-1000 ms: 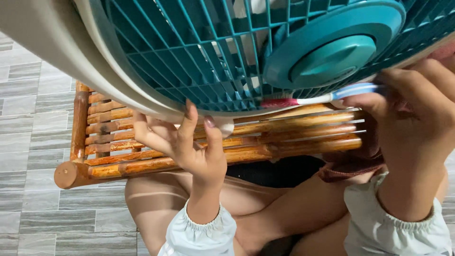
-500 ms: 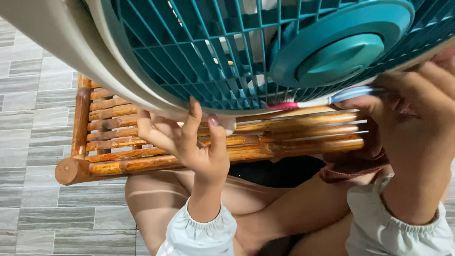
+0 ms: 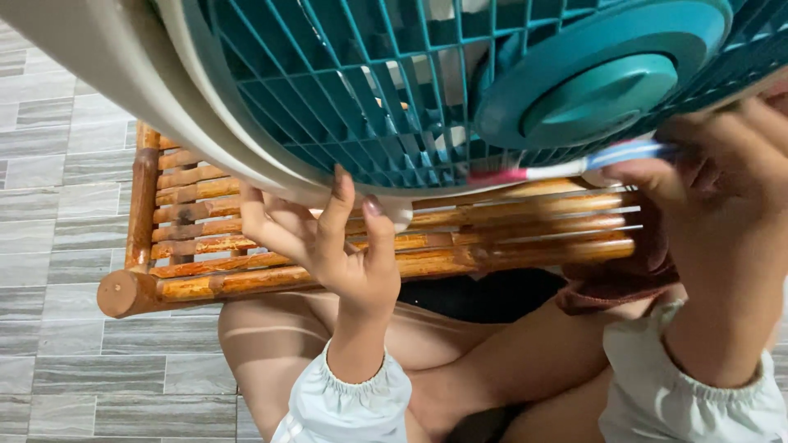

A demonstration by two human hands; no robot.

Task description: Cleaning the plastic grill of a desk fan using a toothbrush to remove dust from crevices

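Note:
A large fan with a teal grille [image 3: 369,90] and a cream rim [image 3: 139,90] fills the top of the view, tilted over a bamboo bench [image 3: 246,254]. My left hand [image 3: 328,246] props the fan's lower rim from below, fingers spread against it. My right hand [image 3: 714,189] grips a toothbrush [image 3: 566,168] with a white and blue handle and a pink head. The brush head lies against the grille's lower edge, below the teal hub [image 3: 599,94].
Grey tiled floor [image 3: 57,197] lies to the left. My bare legs are crossed under the bench's near edge. A dark red cloth [image 3: 607,287] rests on my right knee, beneath my right hand.
The view has drifted slightly, so the fan sits a bit further right and lower. The toothbrush head has shifted a little along the grille edge. My left hand stays on the rim.

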